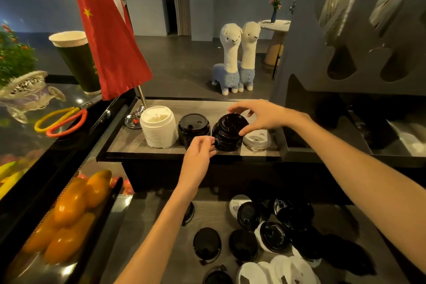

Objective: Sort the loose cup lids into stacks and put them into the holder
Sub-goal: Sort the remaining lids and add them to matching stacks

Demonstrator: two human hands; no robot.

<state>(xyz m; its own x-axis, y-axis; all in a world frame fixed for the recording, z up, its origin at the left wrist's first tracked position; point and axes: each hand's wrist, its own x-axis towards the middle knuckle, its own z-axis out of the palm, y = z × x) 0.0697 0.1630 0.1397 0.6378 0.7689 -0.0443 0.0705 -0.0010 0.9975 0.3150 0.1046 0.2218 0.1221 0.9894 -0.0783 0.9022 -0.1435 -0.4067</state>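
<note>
On the raised wooden holder shelf (129, 143) stand a white lid stack (158, 128), a black lid stack (193, 126) and a second black lid stack (228, 133), which leans a little. My right hand (258, 114) grips the top of that leaning stack, thumb at its right side. My left hand (199, 153) pinches its lower left edge. A clear lid (259, 139) lies flat on the shelf just right of it. Several loose black lids (272, 235) and white lids (279, 268) are scattered on the lower counter near me.
A red flag (108, 36) on a metal stand and a tall green paper cup (78, 62) rise at the left. Scissors (62, 120) lie on the glass case, with orange fruit (71, 212) below. A grey cup dispenser (359, 30) looms at the right.
</note>
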